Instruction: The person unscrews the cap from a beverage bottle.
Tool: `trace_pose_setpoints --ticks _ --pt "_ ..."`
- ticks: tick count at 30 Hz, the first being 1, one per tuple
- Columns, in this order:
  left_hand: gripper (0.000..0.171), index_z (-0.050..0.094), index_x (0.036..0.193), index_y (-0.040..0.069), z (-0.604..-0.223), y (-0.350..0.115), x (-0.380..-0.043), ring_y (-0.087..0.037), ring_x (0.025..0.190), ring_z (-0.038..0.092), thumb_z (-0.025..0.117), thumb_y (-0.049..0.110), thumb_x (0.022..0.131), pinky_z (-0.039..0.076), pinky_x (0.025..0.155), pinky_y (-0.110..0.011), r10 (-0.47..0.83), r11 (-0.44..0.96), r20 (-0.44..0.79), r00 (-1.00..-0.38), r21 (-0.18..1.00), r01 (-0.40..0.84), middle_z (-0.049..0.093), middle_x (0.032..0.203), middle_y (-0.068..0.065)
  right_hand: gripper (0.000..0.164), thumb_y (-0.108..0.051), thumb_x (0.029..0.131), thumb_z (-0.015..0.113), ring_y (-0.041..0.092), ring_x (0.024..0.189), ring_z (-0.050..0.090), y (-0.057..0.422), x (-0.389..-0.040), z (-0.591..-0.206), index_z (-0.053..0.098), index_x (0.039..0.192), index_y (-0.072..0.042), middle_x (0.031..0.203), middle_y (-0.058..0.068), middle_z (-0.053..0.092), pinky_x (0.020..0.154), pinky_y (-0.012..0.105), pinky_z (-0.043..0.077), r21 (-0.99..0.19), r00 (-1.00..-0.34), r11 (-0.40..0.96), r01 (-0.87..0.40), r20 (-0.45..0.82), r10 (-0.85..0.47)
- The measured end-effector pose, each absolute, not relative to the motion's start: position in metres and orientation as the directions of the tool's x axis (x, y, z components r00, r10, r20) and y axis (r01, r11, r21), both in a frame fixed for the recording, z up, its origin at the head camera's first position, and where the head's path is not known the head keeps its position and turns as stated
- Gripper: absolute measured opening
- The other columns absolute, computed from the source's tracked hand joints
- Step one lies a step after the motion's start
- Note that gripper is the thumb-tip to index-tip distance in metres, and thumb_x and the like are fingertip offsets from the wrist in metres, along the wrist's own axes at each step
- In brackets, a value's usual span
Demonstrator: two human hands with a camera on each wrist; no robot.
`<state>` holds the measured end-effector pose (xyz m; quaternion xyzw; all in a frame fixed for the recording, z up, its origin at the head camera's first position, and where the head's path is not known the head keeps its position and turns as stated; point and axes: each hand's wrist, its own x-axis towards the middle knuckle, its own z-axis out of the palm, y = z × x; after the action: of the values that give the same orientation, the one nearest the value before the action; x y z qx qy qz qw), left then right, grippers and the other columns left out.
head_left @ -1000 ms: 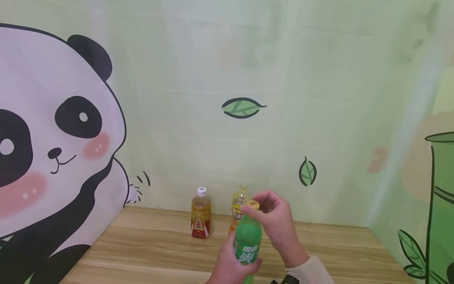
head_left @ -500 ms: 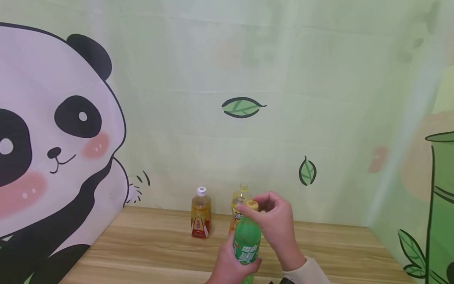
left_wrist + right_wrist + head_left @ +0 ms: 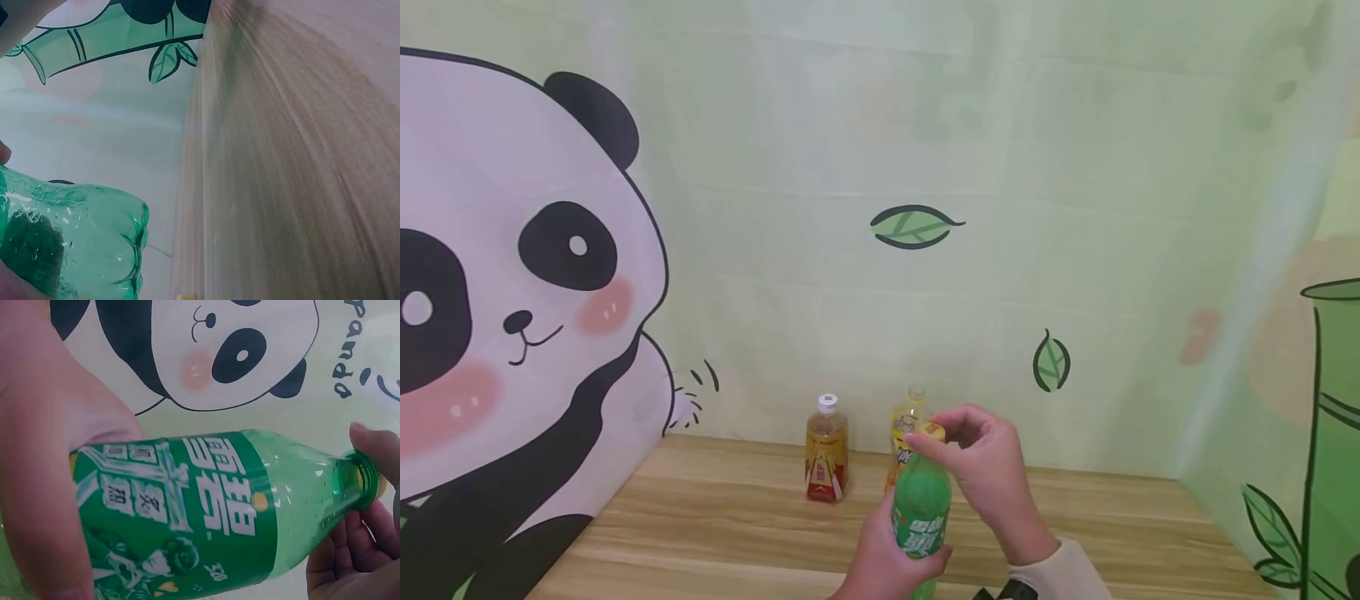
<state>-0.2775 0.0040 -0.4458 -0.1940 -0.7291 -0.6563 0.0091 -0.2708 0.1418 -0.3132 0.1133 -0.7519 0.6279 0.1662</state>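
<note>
A green plastic soda bottle (image 3: 922, 492) stands nearly upright in the person's left hand (image 3: 887, 554), which grips it round the label. In the right wrist view the printed green label (image 3: 244, 506) faces the camera, and the left hand (image 3: 44, 456) wraps the bottle's lower part. The right hand (image 3: 988, 467) pinches the yellow cap (image 3: 933, 431) at the top between thumb and fingers. From the right wrist, that cap sits at the bottle's mouth, partly covered by the fingers. The left wrist view shows the bottle's clear green base (image 3: 103, 231) held off the tabletop.
Behind the hands, a tea bottle (image 3: 826, 454) with a white cap stands on the wooden table (image 3: 715, 517). A yellow-labelled bottle (image 3: 906, 425) with a clear neck is partly hidden behind the green one. A green backdrop (image 3: 775, 250) with a printed panda hangs close behind.
The right hand shifts and turns slightly about the yellow cap. The left hand and the bottle stay almost in place.
</note>
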Motion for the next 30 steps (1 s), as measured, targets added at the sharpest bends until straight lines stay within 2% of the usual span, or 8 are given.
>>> trace_pose_setpoints --ticks 6,11,13,17,20,26,30 --pt "0.067 0.050 0.135 0.025 -0.446 0.004 -0.279 -0.016 0.102 0.067 0.086 0.023 0.078 0.053 0.094 -0.029 0.276 0.050 0.275 -0.921 0.953 0.299 0.070 0.113 0.004 0.032 -0.021 0.078 0.090 0.020 0.089 0.069 0.149 -0.278 -0.314 0.075 0.100 -0.003 0.097 0.007 0.076 0.076 0.027 0.059 -0.911 -0.922 0.147 -0.386 0.375 -0.095" --pt "0.066 0.052 0.133 0.023 -0.447 0.004 -0.279 -0.014 0.097 0.069 0.087 0.022 0.077 0.055 0.090 -0.026 0.265 0.038 0.339 -0.903 0.932 0.361 0.071 0.109 0.003 0.031 -0.016 0.085 0.084 0.016 0.092 0.070 0.155 -0.284 -0.316 0.073 0.107 0.002 0.100 0.003 0.076 0.078 0.027 0.060 -0.913 -0.907 0.098 -0.397 0.373 -0.196" --pt "0.065 0.053 0.132 0.021 -0.448 0.004 -0.278 -0.013 0.095 0.069 0.087 0.021 0.077 0.056 0.089 -0.026 0.263 0.029 0.358 -0.896 0.925 0.378 0.071 0.108 0.002 0.026 -0.015 0.087 0.081 0.014 0.091 0.070 0.156 -0.286 -0.317 0.074 0.108 -0.002 0.099 0.001 0.076 0.078 0.026 0.060 -0.912 -0.897 0.078 -0.402 0.375 -0.233" --pt "0.065 0.053 0.131 0.020 -0.448 0.004 -0.277 -0.012 0.095 0.069 0.087 0.022 0.077 0.056 0.089 -0.025 0.259 0.022 0.359 -0.897 0.926 0.377 0.071 0.107 0.001 0.014 -0.013 0.091 0.076 0.010 0.090 0.069 0.160 -0.289 -0.318 0.077 0.105 -0.016 0.099 -0.003 0.077 0.077 0.025 0.059 -0.911 -0.869 0.032 -0.412 0.382 -0.313" --pt "0.065 0.053 0.131 0.019 -0.448 0.004 -0.277 -0.012 0.095 0.069 0.087 0.022 0.076 0.056 0.089 -0.025 0.259 0.027 0.354 -0.899 0.928 0.373 0.071 0.107 0.001 0.016 -0.012 0.094 0.073 0.008 0.091 0.070 0.162 -0.290 -0.319 0.078 0.103 -0.023 0.101 -0.006 0.077 0.078 0.024 0.059 -0.911 -0.851 0.001 -0.412 0.384 -0.358" --pt "0.065 0.052 0.132 0.018 -0.447 0.004 -0.277 -0.014 0.096 0.069 0.086 0.019 0.077 0.055 0.089 -0.026 0.267 0.015 0.331 -0.905 0.938 0.347 0.071 0.109 0.000 0.017 -0.012 0.096 0.071 0.009 0.096 0.071 0.162 -0.289 -0.318 0.078 0.105 -0.024 0.104 -0.006 0.077 0.083 0.026 0.060 -0.917 -0.848 -0.025 -0.398 0.379 -0.370" --pt "0.065 0.051 0.133 0.018 -0.446 0.004 -0.278 -0.015 0.097 0.068 0.086 0.019 0.077 0.055 0.089 -0.026 0.266 0.022 0.319 -0.910 0.941 0.337 0.070 0.109 0.000 0.016 -0.012 0.095 0.072 0.011 0.099 0.070 0.160 -0.287 -0.317 0.078 0.107 -0.021 0.107 -0.002 0.076 0.085 0.027 0.060 -0.927 -0.870 -0.035 -0.372 0.362 -0.334"
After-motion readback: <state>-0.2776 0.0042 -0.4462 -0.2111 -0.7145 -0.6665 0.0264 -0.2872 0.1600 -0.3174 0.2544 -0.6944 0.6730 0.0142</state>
